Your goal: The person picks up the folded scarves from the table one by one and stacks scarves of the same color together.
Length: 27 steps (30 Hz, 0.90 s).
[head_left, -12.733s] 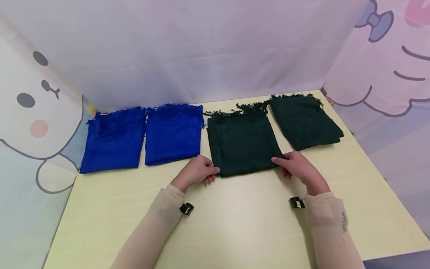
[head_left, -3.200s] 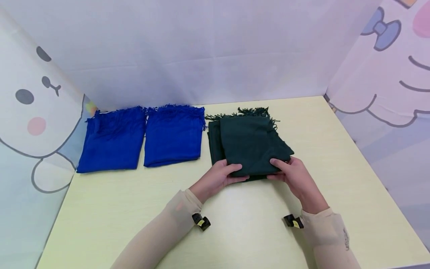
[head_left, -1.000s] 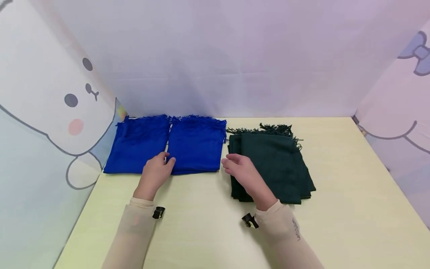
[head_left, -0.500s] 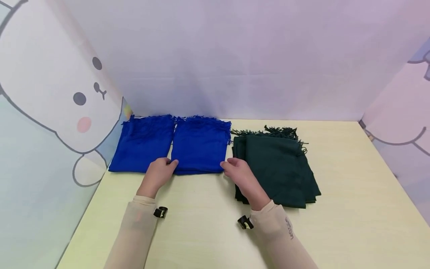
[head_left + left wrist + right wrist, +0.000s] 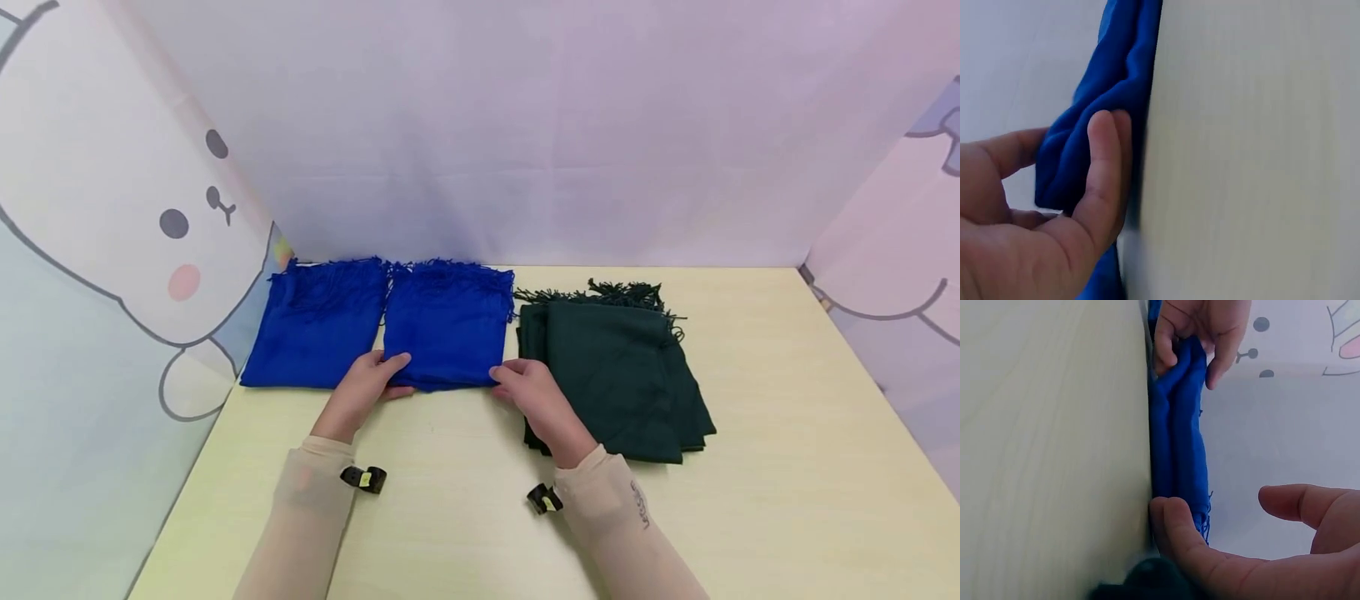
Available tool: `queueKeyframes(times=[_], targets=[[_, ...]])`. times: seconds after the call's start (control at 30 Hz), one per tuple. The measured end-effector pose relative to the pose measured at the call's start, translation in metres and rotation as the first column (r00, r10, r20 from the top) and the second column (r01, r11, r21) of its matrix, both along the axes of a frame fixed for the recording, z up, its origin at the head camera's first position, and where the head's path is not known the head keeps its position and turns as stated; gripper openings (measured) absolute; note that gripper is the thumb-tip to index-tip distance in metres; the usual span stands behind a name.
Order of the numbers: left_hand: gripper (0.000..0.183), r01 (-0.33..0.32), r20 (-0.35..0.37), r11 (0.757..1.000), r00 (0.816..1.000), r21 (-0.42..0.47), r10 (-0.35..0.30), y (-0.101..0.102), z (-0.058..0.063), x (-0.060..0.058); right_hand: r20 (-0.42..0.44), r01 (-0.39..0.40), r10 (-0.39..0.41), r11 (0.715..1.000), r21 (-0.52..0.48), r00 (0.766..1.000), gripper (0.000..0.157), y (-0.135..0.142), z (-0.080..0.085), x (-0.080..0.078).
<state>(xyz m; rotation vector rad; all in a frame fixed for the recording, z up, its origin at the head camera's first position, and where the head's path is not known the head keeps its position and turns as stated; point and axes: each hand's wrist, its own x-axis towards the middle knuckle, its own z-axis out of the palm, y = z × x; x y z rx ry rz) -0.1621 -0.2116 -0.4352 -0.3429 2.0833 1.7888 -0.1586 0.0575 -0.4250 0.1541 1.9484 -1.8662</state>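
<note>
Left hand [image 5: 362,387] moved further inward since the last frame. On the worktop [image 5: 787,400], between the green scarf stack [image 5: 611,375] and outer blue scarf [image 5: 318,329], lies the inner blue scarf [image 5: 447,325]: left grips its front-left corner, thumb over, fingers under; right hand [image 5: 536,400] has a wide grip at front-right. Likely pickup setup; next calls for right thumb down, even lift.

The pale worktop [image 5: 450,492] carries, along its back edge from the left corner, two blue cloths [image 5: 448,325] and stacked green cloths [image 5: 611,371].
</note>
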Motion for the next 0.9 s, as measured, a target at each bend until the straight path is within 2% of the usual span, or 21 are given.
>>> queueKeyframes(times=[0.1, 0.17, 0.2, 0.27, 0.33, 0.43, 0.57, 0.63, 0.7, 0.73, 0.8, 0.83, 0.9], targets=[[0.064, -0.024, -0.02, 0.992, 0.999, 0.123, 0.027, 0.005, -0.004, -0.002, 0.002, 0.001, -0.001, 1.0, -0.011, 1.0, 0.044, 0.0, -0.001, -0.001], [0.059, -0.043, -0.029, 0.976, 0.998, 0.213, 0.05, 0.008, -0.004, -0.003, 0.008, 0.0, 0.0, 1.0, -0.01, 1.0, 0.042, 0.001, -0.001, -0.002], [0.058, -0.053, -0.031, 0.963, 0.997, 0.266, 0.064, 0.01, -0.003, -0.003, 0.011, -0.002, 0.002, 1.0, -0.01, 1.0, 0.041, 0.001, -0.002, -0.003], [0.059, -0.076, -0.026, 0.918, 0.995, 0.388, 0.094, 0.013, 0.001, -0.003, 0.026, -0.002, 0.003, 1.0, -0.009, 1.0, 0.04, 0.002, -0.002, -0.005], [0.058, -0.112, -0.007, 0.845, 0.991, 0.522, 0.136, 0.017, 0.004, -0.002, 0.046, -0.002, 0.003, 1.0, -0.023, 0.999, 0.04, 0.004, -0.004, -0.007], [0.057, -0.17, 0.042, 0.708, 0.98, 0.686, 0.195, 0.022, 0.007, 0.0, 0.078, -0.003, 0.008, 0.997, -0.076, 0.997, 0.04, 0.006, -0.007, -0.008], [0.058, -0.25, 0.136, 0.539, 0.96, 0.804, 0.243, 0.028, 0.009, 0.001, 0.118, 0.0, 0.021, 0.984, -0.176, 0.993, 0.048, 0.006, -0.01, -0.006], [0.059, -0.284, 0.179, 0.468, 0.95, 0.837, 0.256, 0.03, 0.01, 0.0, 0.14, 0.009, 0.024, 0.972, -0.236, 0.99, 0.059, 0.005, -0.011, -0.005], [0.06, -0.313, 0.216, 0.408, 0.939, 0.858, 0.266, 0.031, 0.01, -0.001, 0.187, 0.035, 0.026, 0.948, -0.315, 0.982, 0.072, 0.003, -0.012, -0.004], [0.06, -0.322, 0.228, 0.386, 0.936, 0.864, 0.269, 0.032, 0.01, -0.001, 0.211, 0.049, 0.028, 0.934, -0.354, 0.977, 0.079, 0.002, -0.013, -0.004], [0.059, -0.329, 0.237, 0.367, 0.932, 0.87, 0.273, 0.032, 0.011, -0.001, 0.264, 0.091, 0.029, 0.897, -0.432, 0.964, 0.089, -0.001, -0.015, -0.005], [0.059, -0.332, 0.241, 0.363, 0.931, 0.871, 0.273, 0.032, 0.011, -0.001, 0.286, 0.113, 0.027, 0.881, -0.46, 0.958, 0.091, -0.002, -0.016, -0.005], [0.06, -0.329, 0.238, 0.378, 0.933, 0.865, 0.269, 0.032, 0.011, -0.001, 0.304, 0.15, 0.008, 0.857, -0.492, 0.953, 0.088, -0.004, -0.017, -0.006]])
